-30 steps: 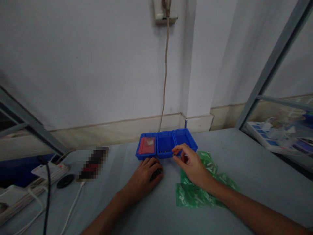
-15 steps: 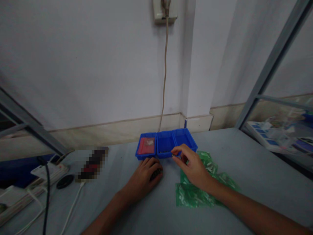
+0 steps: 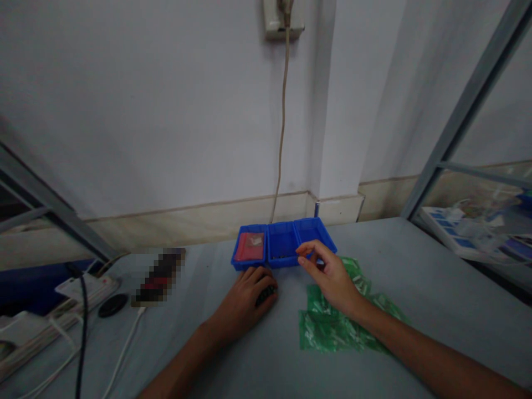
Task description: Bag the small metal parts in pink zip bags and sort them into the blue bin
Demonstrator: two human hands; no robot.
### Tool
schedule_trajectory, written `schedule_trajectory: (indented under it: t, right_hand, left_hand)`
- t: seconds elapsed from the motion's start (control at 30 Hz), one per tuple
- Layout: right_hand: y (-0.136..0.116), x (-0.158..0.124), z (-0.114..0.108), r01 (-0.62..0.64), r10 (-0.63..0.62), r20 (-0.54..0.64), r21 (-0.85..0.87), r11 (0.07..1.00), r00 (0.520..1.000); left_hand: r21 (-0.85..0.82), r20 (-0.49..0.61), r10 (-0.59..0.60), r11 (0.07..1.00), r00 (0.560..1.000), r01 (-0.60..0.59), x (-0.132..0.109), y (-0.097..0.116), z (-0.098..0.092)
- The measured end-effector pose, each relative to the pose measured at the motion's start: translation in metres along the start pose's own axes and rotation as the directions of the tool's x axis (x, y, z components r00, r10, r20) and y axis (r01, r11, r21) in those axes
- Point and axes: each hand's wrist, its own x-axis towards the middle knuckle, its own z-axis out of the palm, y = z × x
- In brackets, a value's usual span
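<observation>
My left hand (image 3: 249, 293) rests on the table in front of the blue tray, its fingers curled around a cluster of small dark parts (image 3: 266, 295). What kind they are is too small to tell. At the front edge of the blue divided tray (image 3: 273, 264), my right hand (image 3: 326, 271) hovers with thumb and forefinger a little apart and nothing visible between them. A few tiny dark pieces (image 3: 280, 256) lie in the tray's middle compartment. The left compartment holds a red zip bag (image 3: 249, 249). Part of the right compartment is hidden behind my right hand.
Crinkled green plastic bags (image 3: 332, 332) lie under and beside my right forearm. To the left are a blurred-out phone-like object (image 3: 160, 277) with a white cable, a black disc (image 3: 113, 305) and a power strip (image 3: 37, 332). A wall socket (image 3: 285, 22) hangs above.
My right thumb and forefinger have parted at the middle compartment, and the small dark piece between them is gone from the grip. My left hand stays around its dark parts.
</observation>
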Motion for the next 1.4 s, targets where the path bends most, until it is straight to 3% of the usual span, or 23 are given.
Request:
schedule_trajectory:
  t: [0.9, 1.17, 1.4]
  right_hand:
    - [0.0004, -0.0016, 0.0007, -0.054, 0.054, 0.003, 0.045, 0.997, 0.999]
    - [-0.0027, 0.0037, -0.0012, -0.138, 0.147, -0.031, 0.194, 0.971, 0.989]
    - [-0.003, 0.0042, -0.0014, -0.237, 0.243, 0.021, 0.327, 0.915, 0.97]
  left_hand:
    - [0.004, -0.023, 0.009, 1.0, 1.0, -0.009, -0.0001, -0.0016, 0.0011]
    - [0.01, -0.012, 0.0, 1.0, 1.0, 0.0, 0.0002, -0.0011, 0.0005]
    - [0.0, -0.01, 0.011, 1.0, 1.0, -0.011, 0.0001, -0.0009, 0.0]
